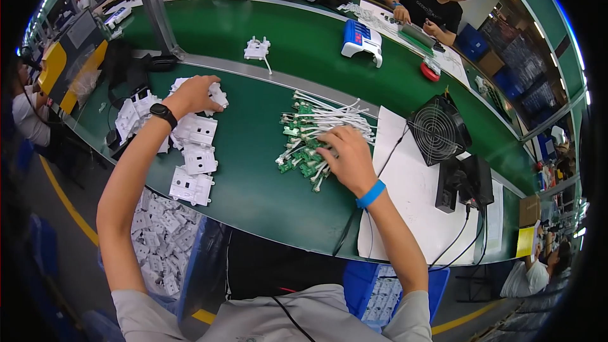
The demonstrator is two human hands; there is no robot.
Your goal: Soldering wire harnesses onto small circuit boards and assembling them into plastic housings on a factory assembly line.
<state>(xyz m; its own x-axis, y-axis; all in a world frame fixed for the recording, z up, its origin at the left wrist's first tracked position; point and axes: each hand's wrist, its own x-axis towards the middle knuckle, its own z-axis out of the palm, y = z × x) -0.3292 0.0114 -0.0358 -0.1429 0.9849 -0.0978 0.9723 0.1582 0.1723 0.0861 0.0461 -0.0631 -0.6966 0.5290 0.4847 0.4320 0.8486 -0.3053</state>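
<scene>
At left on the green tabletop (247, 145), the left hand's grip (192, 95) is pinching a white plastic housing (218, 95), half closed. Rightward, the right hand's grip (350, 157) is curving loosely over green circuit boards (310, 169) (any hold is hiding); gripping board edges is probably sparing the wires. White cables (342, 117) are running left-to-right, pointing right.

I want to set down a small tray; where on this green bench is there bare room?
Bare bench lies between the white plastic parts and the green circuit boards, toward the near edge. The white sheet is bare between the blue wristband and black box. Crowded: under the left hand and right hand, at the fan.
</scene>
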